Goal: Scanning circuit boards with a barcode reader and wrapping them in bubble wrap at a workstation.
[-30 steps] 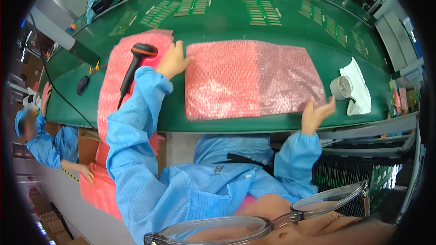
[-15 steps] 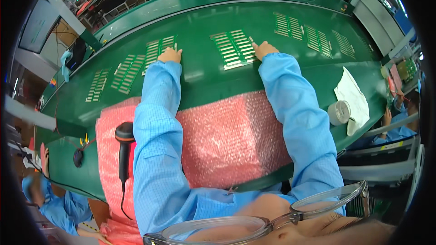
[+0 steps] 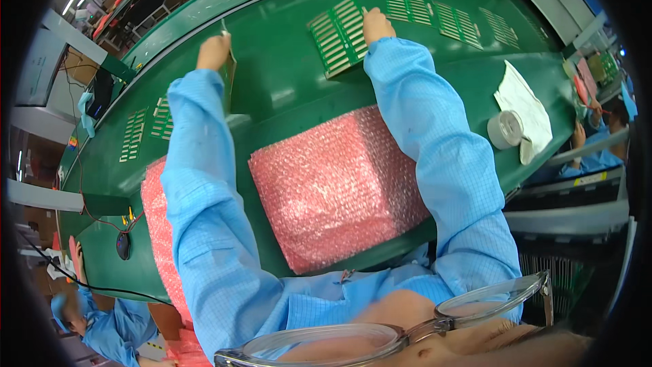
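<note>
My left hand is closed on a circuit board panel, which is turned nearly edge-on to me, so its face barely shows. Farther right, a green panel with rows of pale strips is pinched at its right edge by my right hand. That panel looks slightly tilted; whether it is fully off the green table I cannot tell. In front of me lies a pink bubble-wrap bag. More pink bubble wrap is partly covered by my left sleeve.
Several similar panels lie at the right, and others at the left. A round clear container sits by a white cloth. A mouse rests at left. Co-workers are at both sides.
My left hand has lifted its panel from flat to nearly edge-on. The right panel now looks tilted in my right hand. My left forearm now hides the handheld scanner. The whole view has shifted.
</note>
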### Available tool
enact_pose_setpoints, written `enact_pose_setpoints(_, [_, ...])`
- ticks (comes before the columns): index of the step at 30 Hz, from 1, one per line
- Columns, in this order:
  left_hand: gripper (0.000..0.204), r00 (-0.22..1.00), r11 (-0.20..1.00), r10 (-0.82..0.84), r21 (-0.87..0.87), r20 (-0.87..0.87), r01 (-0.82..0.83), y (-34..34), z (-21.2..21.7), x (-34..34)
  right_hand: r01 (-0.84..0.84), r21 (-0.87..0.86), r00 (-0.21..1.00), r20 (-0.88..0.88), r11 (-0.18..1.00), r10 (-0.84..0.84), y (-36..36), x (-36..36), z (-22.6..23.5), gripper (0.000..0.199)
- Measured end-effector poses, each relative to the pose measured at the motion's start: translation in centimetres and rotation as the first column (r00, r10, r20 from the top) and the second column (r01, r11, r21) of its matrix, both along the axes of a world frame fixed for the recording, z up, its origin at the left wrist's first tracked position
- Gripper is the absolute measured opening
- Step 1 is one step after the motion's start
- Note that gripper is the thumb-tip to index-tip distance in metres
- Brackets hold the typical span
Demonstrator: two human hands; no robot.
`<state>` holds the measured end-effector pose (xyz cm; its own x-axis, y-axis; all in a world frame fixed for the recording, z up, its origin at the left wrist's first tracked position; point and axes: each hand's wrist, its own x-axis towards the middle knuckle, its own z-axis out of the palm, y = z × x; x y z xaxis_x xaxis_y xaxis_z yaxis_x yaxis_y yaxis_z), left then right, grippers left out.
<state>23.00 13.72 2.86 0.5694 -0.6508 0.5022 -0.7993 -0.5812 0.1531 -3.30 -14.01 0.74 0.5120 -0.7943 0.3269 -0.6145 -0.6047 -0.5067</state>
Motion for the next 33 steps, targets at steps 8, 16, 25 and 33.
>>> enact_pose_setpoints(8, [0.034, 0.483, 0.798, -0.468, -0.589, -0.740, -0.129, 3.0, 9.1, -16.9, 0.001, -0.078, 0.979, 0.201, 0.997, 0.015, 3.1, -18.8, 2.7, 0.032])
enact_pose_setpoints(16, [0.034, 0.390, 0.868, -0.447, -0.496, -0.805, -0.030, 4.8, 11.5, -31.1, 0.119, -0.016, 0.993, 0.020, 0.993, -0.118, 6.3, -32.4, -3.9, 0.026])
enact_pose_setpoints(25, [0.036, 0.305, 0.775, -0.604, -0.631, -0.736, 0.012, 4.7, 9.9, -43.7, -0.682, -0.144, 0.586, 0.478, 0.717, 0.654, 24.2, -31.4, 3.5, 0.067])
enact_pose_setpoints(33, [0.030, 0.672, 0.660, -0.712, 0.134, -0.202, 0.739, 12.8, 2.6, -46.0, -0.426, 0.330, 0.248, 0.938, 0.843, -0.242, 22.4, -36.7, 1.6, 0.025])
